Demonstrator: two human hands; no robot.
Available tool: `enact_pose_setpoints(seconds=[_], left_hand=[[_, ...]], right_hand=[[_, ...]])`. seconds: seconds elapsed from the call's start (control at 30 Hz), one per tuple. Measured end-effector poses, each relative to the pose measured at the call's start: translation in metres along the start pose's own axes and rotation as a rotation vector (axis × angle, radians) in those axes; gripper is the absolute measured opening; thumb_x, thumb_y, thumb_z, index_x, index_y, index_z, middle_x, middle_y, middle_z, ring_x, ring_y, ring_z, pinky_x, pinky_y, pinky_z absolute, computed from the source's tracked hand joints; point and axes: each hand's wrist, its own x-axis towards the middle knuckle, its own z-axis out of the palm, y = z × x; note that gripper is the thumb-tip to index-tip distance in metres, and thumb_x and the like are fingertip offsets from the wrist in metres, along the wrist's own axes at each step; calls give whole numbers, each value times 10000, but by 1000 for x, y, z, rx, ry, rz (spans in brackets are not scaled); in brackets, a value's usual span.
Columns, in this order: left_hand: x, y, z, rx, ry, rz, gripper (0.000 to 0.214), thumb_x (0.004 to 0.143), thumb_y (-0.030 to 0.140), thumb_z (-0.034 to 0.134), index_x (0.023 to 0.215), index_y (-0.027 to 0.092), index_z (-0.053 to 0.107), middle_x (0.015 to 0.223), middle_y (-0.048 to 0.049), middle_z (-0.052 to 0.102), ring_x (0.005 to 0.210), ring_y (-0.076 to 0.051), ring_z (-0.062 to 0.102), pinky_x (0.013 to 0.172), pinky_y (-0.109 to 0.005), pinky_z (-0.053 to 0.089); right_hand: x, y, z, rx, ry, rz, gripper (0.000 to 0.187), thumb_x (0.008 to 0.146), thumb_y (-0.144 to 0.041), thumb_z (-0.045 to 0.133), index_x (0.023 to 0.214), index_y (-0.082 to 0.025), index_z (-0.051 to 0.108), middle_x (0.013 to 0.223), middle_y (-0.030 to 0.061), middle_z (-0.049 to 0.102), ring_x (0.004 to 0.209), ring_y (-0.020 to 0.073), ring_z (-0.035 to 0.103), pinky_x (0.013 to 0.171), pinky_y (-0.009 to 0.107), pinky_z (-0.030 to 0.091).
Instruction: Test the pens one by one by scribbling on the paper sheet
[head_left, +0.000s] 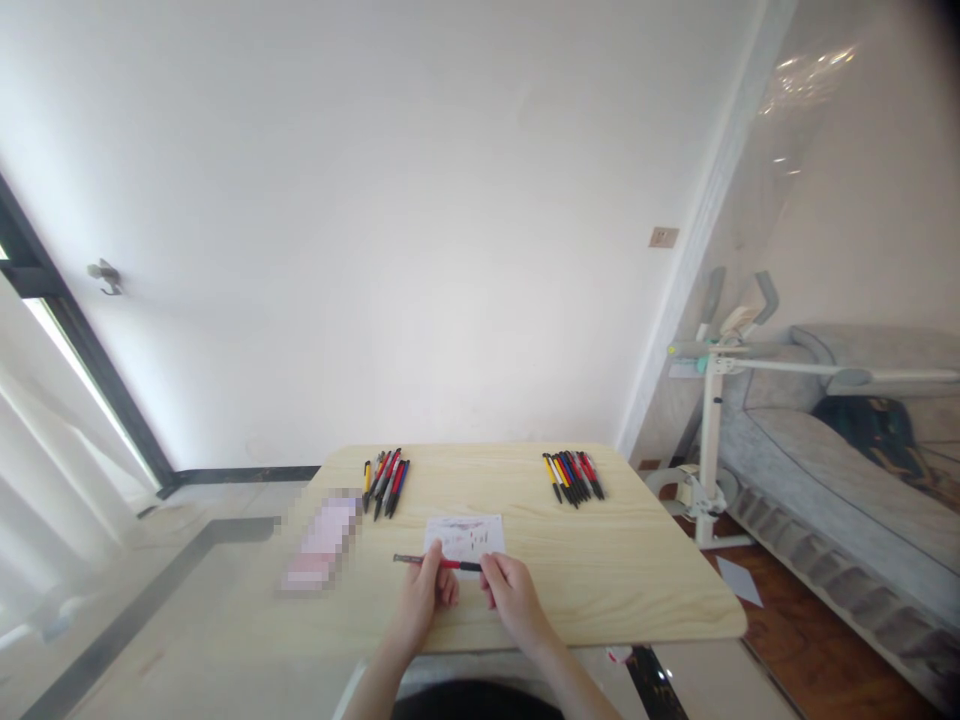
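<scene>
A ballpoint pen (450, 564) with a red barrel, a black grip end and a greyish left end lies level across both hands above the table. My left hand (429, 585) is closed around its barrel, thumb on top. The black right end is pinched by the fingers of my right hand (513, 590). Beneath and just beyond the hands lies a white sheet of paper (465, 535) with dark marks, too small to read. The hands hide its lower edge.
On the wooden table (600, 590), a pen group (386, 480) lies back left and another pen group (574, 477) back right, several in each. A blurred pinkish item (322, 545) is at the left edge. An exercise bike (712, 430) and a sofa (825, 450) stand to the right.
</scene>
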Motion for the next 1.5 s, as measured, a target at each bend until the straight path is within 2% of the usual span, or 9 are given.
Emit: enact_pose_setpoints(seconds=[0.93, 1.2, 1.5], left_hand=[[-1, 2, 1, 32, 15, 3, 496, 761, 575, 467, 439, 228, 322, 339, 60, 357, 351, -104, 408, 412, -254, 306], [0, -1, -1, 6, 21, 8, 481, 764, 564, 473, 458, 226, 320, 345, 72, 339, 347, -99, 398, 407, -249, 297], [0, 1, 0, -29, 11, -45, 511, 730, 613, 481, 445, 223, 315, 339, 65, 352, 349, -94, 408, 407, -246, 290]], right_hand=[[-3, -8, -1, -56, 15, -23, 441, 851, -516, 398, 600, -174, 519, 461, -43, 435, 443, 105, 419, 472, 217, 319], [-2, -9, -2, -51, 17, -76, 369, 842, -476, 443, 651, -175, 538, 527, -30, 496, 523, 124, 476, 524, 219, 340], [-2, -5, 0, 12, 25, -42, 376, 856, -488, 414, 669, -178, 515, 524, -39, 471, 461, 101, 430, 453, 208, 308]])
